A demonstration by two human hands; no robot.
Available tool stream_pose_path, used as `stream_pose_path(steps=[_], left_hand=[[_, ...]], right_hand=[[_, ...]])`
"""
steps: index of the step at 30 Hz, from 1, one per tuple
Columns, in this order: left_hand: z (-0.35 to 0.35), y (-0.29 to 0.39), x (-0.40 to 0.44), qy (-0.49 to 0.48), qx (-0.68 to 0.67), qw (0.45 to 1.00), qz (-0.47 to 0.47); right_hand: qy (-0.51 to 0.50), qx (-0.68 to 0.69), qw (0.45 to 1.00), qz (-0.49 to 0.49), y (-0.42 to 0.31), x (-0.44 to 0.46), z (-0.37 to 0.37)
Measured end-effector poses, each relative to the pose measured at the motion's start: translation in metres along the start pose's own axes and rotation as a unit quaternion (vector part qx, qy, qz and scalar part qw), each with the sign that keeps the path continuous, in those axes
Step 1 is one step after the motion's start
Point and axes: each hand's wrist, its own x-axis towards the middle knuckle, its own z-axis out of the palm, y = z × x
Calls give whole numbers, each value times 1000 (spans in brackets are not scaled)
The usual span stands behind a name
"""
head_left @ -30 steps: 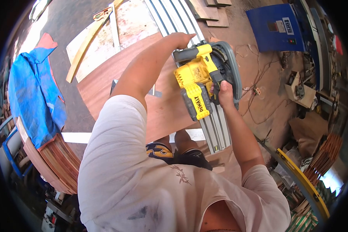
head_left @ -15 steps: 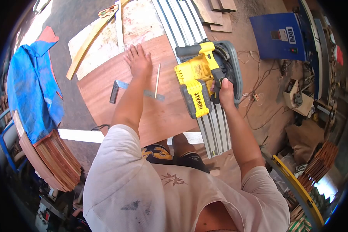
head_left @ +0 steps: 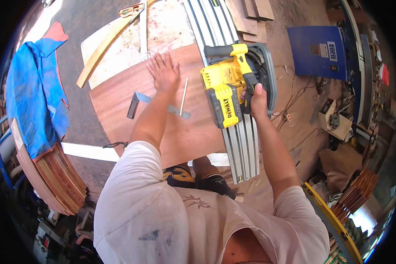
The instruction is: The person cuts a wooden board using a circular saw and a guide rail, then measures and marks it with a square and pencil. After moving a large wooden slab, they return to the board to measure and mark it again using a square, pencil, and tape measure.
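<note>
My left hand (head_left: pixel 165 74) lies flat with spread fingers on a reddish-brown wood sheet (head_left: pixel 119 105). My right hand (head_left: pixel 258 101) is wrapped round the rear handle of a yellow and black DeWalt saw (head_left: pixel 222 75). The saw rests on a long silver guide rail (head_left: pixel 239 152), which runs along the sheet's right side. Under my left forearm, a square with a dark handle (head_left: pixel 132 105) lies on the sheet. A pencil (head_left: pixel 184 97) lies across its metal blade, just right of the forearm.
A combination square (head_left: pixel 134 11) and a curved wood strip (head_left: pixel 101 53) lie on a stained board (head_left: pixel 167 31). Wood planks (head_left: pixel 251 13) are at the top. Cords (head_left: pixel 290 101) trail on the right near a blue panel (head_left: pixel 317 50). A blue tarp (head_left: pixel 35 97) covers stacked boards (head_left: pixel 61 180) at left.
My left hand has let go of the saw's front handle and moved left onto the wood sheet, baring the square and pencil. My right hand stays on the saw.
</note>
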Motion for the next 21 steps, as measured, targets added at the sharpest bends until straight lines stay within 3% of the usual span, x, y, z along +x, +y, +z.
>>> stream_pose_path(steps=[21], left_hand=[[0,13,-73,33,-12,999,10]], right_hand=[[6,-7,1000,-11,0,7,3]])
